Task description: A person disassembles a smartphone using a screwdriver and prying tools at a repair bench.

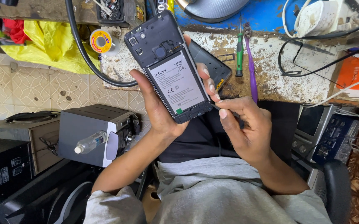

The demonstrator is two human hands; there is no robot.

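My left hand (156, 105) holds a black phone (167, 68) with its back cover off, its grey battery facing me. The phone is tilted, camera end pointing away from me. My right hand (245, 124) pinches a thin dark tool whose tip touches the phone's lower right corner; most of the tool is hidden in the fingers. The phone's black back cover (212, 66) lies on the worn bench (295, 79) just behind the phone.
A green-handled screwdriver (239, 54) and a purple toothbrush (252, 70) lie on the bench. A solder spool (101, 41), black cables (84, 54), a yellow cloth (51, 45), a speaker box with a bottle (90, 135) at left, electronic equipment (324, 128) at right.
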